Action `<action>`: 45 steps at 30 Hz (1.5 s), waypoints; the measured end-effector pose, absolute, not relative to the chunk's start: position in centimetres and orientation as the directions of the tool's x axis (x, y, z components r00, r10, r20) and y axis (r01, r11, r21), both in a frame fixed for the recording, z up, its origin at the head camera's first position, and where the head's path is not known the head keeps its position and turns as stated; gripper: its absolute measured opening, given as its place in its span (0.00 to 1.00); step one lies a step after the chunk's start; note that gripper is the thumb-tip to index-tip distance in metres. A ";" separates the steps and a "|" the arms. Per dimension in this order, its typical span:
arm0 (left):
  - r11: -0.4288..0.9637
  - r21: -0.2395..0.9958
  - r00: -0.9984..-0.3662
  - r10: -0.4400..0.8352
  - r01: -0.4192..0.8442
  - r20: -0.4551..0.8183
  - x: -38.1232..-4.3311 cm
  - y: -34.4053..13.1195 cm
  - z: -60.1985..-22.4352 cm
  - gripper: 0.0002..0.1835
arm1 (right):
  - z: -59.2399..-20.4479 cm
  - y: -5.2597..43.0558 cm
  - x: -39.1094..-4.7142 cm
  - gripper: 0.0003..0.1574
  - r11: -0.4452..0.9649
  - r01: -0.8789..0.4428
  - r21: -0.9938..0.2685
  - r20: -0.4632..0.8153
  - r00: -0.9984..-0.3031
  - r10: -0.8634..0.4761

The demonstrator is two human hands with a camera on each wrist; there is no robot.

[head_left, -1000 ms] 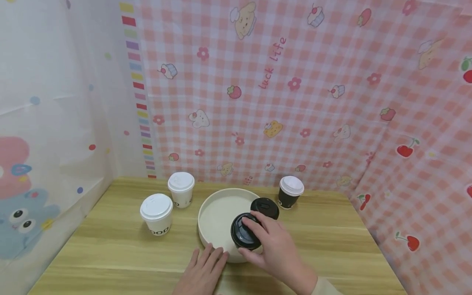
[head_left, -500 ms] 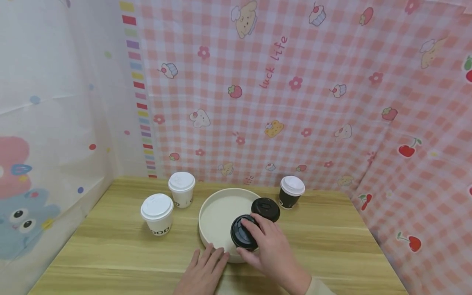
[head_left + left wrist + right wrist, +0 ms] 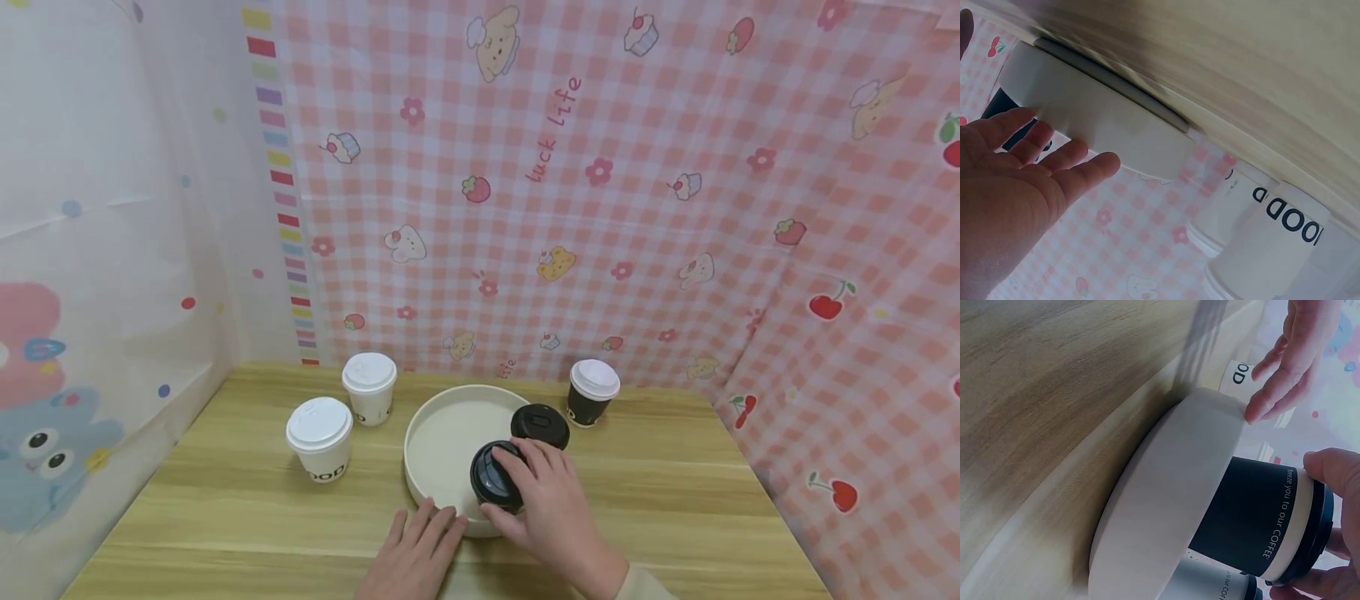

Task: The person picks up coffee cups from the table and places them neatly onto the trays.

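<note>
My right hand grips a dark paper coffee cup by its black lid. Thumb and fingers spread around the lid's edge. The cup stands in the front right part of a round cream tray, its lower part hidden by the tray wall in the right wrist view. A second black-lidded cup stands just behind it, at the tray's right side. My left hand has its fingers extended, with fingertips at the tray's front rim; the left wrist view shows them against the tray's outer wall.
Two white cups with white lids, a nearer one and a farther one, stand left of the tray. A black cup with a white lid stands behind to the right. A checked cloth hangs along the wooden table's back edge.
My right hand and the cup it grips have shifted only slightly, the wrist a little to the left. The left hand stays at the tray rim.
</note>
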State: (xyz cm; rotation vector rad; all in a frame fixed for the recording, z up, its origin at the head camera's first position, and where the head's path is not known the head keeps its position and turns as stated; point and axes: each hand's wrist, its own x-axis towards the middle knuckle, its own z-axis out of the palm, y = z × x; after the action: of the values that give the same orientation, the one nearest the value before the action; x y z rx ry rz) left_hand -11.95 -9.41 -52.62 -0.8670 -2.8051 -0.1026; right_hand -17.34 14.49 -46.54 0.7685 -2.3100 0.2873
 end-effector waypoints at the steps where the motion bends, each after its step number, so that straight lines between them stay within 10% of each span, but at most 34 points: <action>1: 0.825 0.013 -0.809 0.552 0.565 0.203 -12.0 -9.4 -52.6 0.57 | -46.6 14.5 -17.4 0.45 0.805 -0.593 0.002 0.659 -0.604 -0.447; 34: 0.814 0.057 -0.808 0.562 0.579 0.177 -12.1 -9.5 -52.6 0.56 | -46.0 14.1 -17.1 0.39 0.852 -0.520 -0.066 0.516 -0.748 -0.417; 45: 0.817 0.038 -0.809 0.563 0.576 0.170 -12.0 -9.5 -52.5 0.56 | -46.7 14.2 -17.5 0.41 0.840 -0.543 0.020 0.618 -0.653 -0.437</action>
State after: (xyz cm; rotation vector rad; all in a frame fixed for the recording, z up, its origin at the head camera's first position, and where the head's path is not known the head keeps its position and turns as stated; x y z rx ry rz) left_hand -11.98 -9.45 -52.46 -0.8983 -2.8488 -0.1322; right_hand -17.45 14.20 -46.68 0.7125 -2.3839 0.2202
